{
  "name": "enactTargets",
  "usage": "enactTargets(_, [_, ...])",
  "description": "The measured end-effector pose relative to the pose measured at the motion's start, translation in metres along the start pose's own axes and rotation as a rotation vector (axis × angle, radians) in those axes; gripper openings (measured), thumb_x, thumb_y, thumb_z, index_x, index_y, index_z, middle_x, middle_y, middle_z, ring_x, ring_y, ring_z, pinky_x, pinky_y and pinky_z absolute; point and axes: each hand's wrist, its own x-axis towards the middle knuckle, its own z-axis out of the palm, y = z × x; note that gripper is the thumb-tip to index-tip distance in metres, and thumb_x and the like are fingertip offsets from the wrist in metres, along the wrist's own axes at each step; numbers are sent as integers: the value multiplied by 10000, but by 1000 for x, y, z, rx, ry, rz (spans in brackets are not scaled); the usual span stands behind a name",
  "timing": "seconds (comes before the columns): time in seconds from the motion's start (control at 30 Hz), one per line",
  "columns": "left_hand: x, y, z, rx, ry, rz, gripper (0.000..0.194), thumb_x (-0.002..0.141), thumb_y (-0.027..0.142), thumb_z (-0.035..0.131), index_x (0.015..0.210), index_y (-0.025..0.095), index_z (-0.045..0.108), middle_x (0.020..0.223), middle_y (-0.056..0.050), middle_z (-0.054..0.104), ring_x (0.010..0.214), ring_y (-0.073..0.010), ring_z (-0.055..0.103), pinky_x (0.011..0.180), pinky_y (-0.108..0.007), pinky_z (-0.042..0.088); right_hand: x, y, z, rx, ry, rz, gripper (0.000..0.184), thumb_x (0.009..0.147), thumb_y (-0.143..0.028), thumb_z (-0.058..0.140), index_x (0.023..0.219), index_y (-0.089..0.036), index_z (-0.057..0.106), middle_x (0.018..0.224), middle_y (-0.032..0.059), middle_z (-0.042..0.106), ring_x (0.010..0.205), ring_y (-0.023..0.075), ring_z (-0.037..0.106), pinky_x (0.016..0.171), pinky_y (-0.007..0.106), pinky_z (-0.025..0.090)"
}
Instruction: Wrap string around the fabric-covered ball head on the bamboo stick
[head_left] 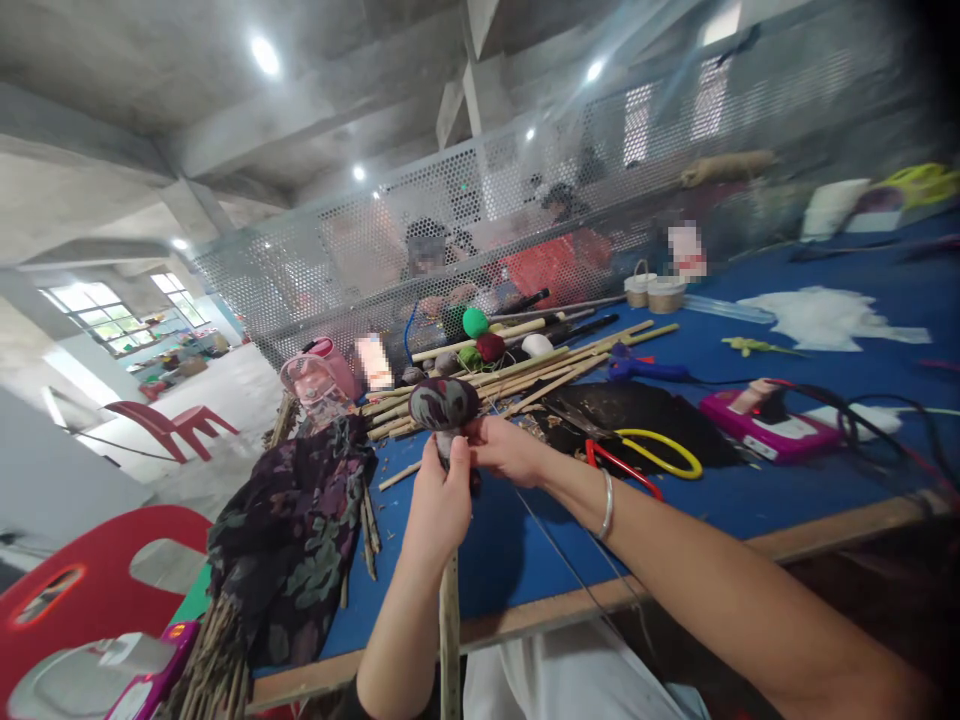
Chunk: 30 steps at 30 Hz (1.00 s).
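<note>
Over the blue-covered, wood-edged surface (487, 580), the left hand (442, 492) has its grip closed around the grey neck (448, 442) of a round, camouflage-patterned cloth bundle (442, 402), the right hand (511, 452) touching alongside, its own grip too hidden to tell.

The bundle (442, 402) looks like matt cloth, the stick (448, 630) wood (the bangle (607, 505), shiny metal).

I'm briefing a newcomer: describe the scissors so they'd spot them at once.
At the blue table, find the right forearm with its silver bangle. Beyond it lie the scissors, blades over black material. One handle is red, the other yellow, unlike the blue tool behind.
</note>
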Motion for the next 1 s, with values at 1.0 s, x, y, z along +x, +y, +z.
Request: enactTargets(1.0, [-10,-31,-10,-731,-545,-275,221,593,204,612,627,159,399,406,114,278,282,18,140,259,-105,165,0,0,-1,-109,-59,-59,311,586,-345,722,734,-99,602,589,-19,544,498,61,404,464,192,298])
